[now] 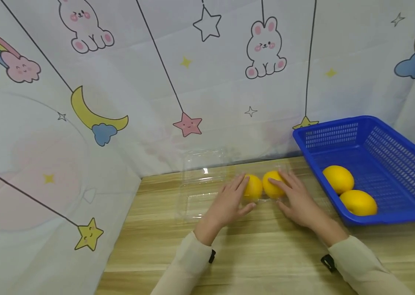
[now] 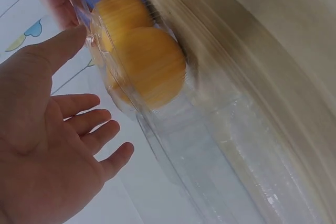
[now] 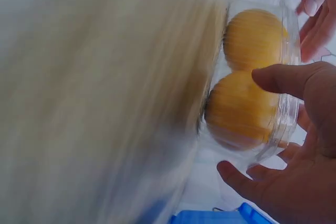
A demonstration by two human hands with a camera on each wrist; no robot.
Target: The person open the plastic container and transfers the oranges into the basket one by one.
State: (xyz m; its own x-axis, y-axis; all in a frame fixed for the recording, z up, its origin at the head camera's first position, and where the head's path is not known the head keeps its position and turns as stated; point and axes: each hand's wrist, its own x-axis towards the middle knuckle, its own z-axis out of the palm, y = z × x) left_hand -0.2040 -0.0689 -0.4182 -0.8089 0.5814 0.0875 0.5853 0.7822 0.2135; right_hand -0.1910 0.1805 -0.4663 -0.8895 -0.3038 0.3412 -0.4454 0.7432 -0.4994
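I am working at a wooden table (image 1: 251,254) with both hands around a clear plastic box (image 1: 207,192) lying open against the back wall. Two lemons (image 1: 264,185) are sitting side by side in its right half, touching each other; the left half, the lid, is lying flat and bare beside them. I am resting my left hand (image 1: 229,205) against the left lemon's side, fingers straight and relaxed, thumb out toward the box edge, gripping nothing. In the left wrist view the fingers (image 2: 86,124) are spreading loosely next to the plastic wall rather than curling on it. I am laying my right hand (image 1: 297,198) on the right side, index finger over the right lemon, other fingers flat near the box rim; the right wrist view shows the thumb (image 3: 286,80) over the plastic above the nearer lemon, fingers cupped loosely below, not pinching. Holding both sides this way is bracketing the fruit so it is not rolling in the thin shell. A blue basket (image 1: 406,164) is standing just to the right, apart from the box, with two more lemons (image 1: 347,190) in its near corner.
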